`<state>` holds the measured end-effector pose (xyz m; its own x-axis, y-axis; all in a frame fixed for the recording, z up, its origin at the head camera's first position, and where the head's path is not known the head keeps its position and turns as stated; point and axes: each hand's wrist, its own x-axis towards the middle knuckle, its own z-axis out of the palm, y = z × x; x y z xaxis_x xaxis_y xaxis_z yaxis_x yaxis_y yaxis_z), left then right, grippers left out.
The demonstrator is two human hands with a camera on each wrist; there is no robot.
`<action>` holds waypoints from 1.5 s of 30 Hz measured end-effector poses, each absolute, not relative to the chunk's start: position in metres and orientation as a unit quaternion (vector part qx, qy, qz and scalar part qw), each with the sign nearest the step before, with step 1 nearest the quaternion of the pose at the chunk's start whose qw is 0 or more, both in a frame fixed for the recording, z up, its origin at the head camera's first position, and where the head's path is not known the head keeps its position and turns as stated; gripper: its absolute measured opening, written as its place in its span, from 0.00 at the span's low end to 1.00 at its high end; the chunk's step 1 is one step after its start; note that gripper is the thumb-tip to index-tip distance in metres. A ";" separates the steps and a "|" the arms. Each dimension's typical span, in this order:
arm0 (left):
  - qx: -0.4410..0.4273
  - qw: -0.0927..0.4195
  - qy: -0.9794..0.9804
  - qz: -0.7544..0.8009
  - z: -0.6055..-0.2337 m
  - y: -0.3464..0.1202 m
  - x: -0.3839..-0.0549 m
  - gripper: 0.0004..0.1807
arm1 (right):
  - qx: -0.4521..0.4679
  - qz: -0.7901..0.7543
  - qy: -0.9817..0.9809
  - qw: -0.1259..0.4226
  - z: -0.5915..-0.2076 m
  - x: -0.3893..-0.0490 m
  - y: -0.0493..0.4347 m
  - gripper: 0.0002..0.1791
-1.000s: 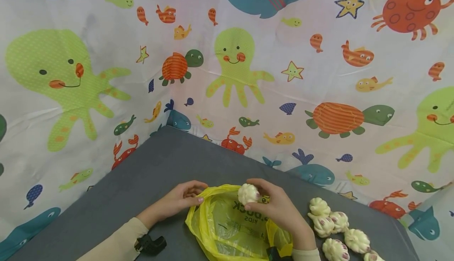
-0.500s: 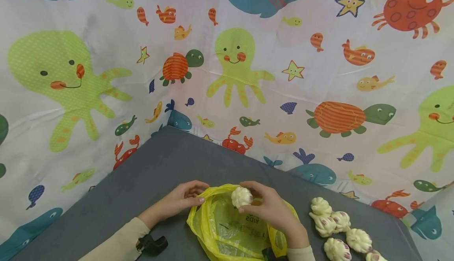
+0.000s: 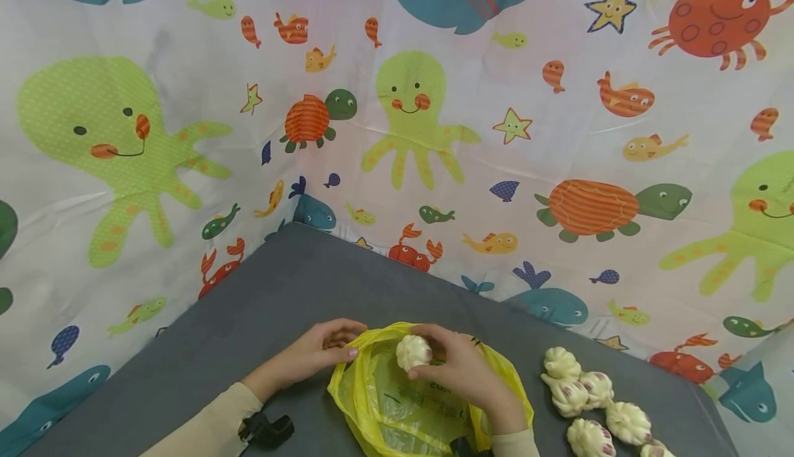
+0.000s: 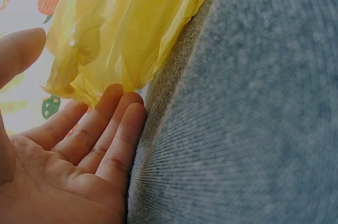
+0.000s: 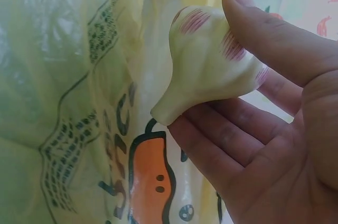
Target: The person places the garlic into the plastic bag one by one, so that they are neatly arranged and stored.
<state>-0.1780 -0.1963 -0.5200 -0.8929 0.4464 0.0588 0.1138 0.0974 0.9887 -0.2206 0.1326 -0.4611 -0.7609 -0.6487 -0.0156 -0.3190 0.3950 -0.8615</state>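
A garlic bulb (image 3: 413, 353), cream with purplish streaks, is held by my right hand (image 3: 464, 373) over the mouth of a yellow plastic bag (image 3: 356, 402). In the right wrist view the thumb lies on the bulb (image 5: 203, 57) and the fingers pass under it, with its stem pointing down and left toward the printed bag wall. My left hand (image 3: 319, 350) is at the bag's left rim. From the left wrist its palm shows bare, the fingers loosely bent and their tips right at the yellow plastic (image 4: 132, 23).
Several more garlic bulbs (image 3: 626, 422) lie in a cluster on the grey table (image 3: 298, 271), right of the bag. A white curtain (image 3: 335, 9) printed with sea animals stands behind the table and along its left side.
My right hand has moved left with the garlic bulb, from the bag's right rim to over its opening. The left hand has stayed in place.
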 end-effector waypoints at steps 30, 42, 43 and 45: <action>0.197 0.124 0.738 0.633 -0.523 -0.195 -0.179 0.27 | -0.308 -0.364 0.866 0.149 -0.472 -0.222 0.120 0.38; 0.197 0.124 0.738 0.634 -0.523 -0.195 -0.180 0.27 | -0.316 -0.347 0.870 0.152 -0.470 -0.221 0.118 0.38; 0.197 0.125 0.737 0.634 -0.523 -0.195 -0.180 0.28 | -0.317 -0.344 0.871 0.151 -0.470 -0.221 0.118 0.38; 0.196 0.128 0.736 0.635 -0.523 -0.196 -0.180 0.28 | -0.319 -0.341 0.871 0.151 -0.470 -0.221 0.118 0.38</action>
<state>-0.1797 -0.1955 -0.5234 -0.8907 0.4505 0.0611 0.1262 0.1159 0.9852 -0.2207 0.1181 -0.4704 -0.7514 -0.6583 -0.0451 -0.4528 0.5641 -0.6905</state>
